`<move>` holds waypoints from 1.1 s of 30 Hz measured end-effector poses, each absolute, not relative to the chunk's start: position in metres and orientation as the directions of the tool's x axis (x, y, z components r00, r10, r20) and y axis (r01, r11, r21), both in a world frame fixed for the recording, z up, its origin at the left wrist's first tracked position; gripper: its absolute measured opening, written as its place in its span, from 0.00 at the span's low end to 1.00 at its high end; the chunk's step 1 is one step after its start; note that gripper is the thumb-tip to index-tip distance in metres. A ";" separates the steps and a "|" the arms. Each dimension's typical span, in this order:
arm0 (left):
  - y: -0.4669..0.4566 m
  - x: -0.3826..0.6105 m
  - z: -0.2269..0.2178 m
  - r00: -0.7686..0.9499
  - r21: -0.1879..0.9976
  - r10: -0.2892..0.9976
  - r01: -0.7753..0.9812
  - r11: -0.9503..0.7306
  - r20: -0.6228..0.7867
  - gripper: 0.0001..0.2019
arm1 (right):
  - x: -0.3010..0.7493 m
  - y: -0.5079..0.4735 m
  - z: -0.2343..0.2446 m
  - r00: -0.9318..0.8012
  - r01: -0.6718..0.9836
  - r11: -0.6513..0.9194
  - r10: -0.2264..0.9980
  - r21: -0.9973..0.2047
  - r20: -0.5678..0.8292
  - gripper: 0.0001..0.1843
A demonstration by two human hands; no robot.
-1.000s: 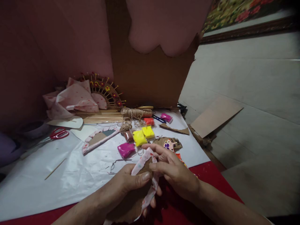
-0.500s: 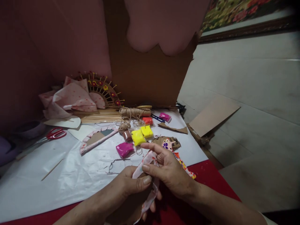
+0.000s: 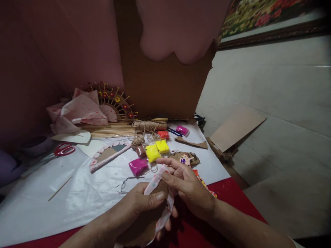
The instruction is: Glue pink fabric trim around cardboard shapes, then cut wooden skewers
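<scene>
The left hand [image 3: 144,203] is closed around a cardboard piece [image 3: 139,225], its thumb pressed on the brown face. At the far tip, the fabric edging [image 3: 153,182] is held between thumb and fingers by the right hand [image 3: 191,189]. The piece is kept above the red near strip of the bench [image 3: 243,199]. Just beyond it, a magenta packet [image 3: 138,167] and a yellow packet [image 3: 152,152] are laid on a white sheet [image 3: 33,210]. Farther left, a fabric-edged half-round [image 3: 97,156] and red-handled scissors [image 3: 64,149] are set down.
</scene>
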State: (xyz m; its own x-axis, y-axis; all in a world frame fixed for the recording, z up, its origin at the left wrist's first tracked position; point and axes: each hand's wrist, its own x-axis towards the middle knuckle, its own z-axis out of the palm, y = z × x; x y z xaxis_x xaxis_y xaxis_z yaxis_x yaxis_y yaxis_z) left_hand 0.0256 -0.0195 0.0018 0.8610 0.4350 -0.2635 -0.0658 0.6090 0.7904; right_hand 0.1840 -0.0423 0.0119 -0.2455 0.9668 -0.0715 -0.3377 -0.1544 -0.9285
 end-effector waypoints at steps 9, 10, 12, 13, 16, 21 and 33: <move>-0.022 0.026 -0.008 0.869 0.792 0.431 -0.079 0.606 -0.243 0.19 | 0.181 -0.045 0.013 -0.181 -0.252 -0.141 0.979 -0.957 -0.097 0.26; -0.021 0.026 -0.008 0.872 0.785 0.421 -0.072 0.615 -0.250 0.23 | 0.182 -0.044 0.013 -0.187 -0.269 -0.141 0.978 -0.953 -0.092 0.25; -0.019 0.025 -0.005 0.881 0.739 0.372 -0.038 0.672 -0.293 0.32 | 0.185 -0.042 0.014 -0.175 -0.315 -0.122 0.982 -0.941 -0.069 0.25; -0.018 0.024 -0.001 0.877 0.706 0.356 -0.027 0.708 -0.324 0.35 | 0.187 -0.040 0.014 -0.156 -0.338 -0.106 0.986 -0.935 -0.055 0.25; -0.018 0.021 0.014 0.821 0.659 0.417 -0.069 0.749 -0.389 0.32 | 0.194 -0.035 0.017 -0.068 -0.349 -0.044 0.997 -0.936 -0.021 0.25; -0.017 0.019 0.023 0.721 0.810 0.609 -0.114 0.575 -0.330 0.21 | 0.202 -0.032 0.024 -0.016 -0.318 0.010 1.000 -0.948 0.016 0.26; -0.012 0.018 0.007 0.424 0.954 0.899 -0.211 0.211 -0.105 0.16 | 0.201 -0.032 0.019 -0.117 -0.334 0.191 0.963 -0.923 0.241 0.29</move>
State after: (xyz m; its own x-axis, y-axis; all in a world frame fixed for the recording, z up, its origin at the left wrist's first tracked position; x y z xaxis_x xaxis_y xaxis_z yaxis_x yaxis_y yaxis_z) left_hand 0.0184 -0.0116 0.0070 0.4241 0.8995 -0.1052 -0.2114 0.2113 0.9543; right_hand 0.2013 -0.0316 0.0190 -0.1167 0.9634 0.2413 -0.3336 0.1908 -0.9232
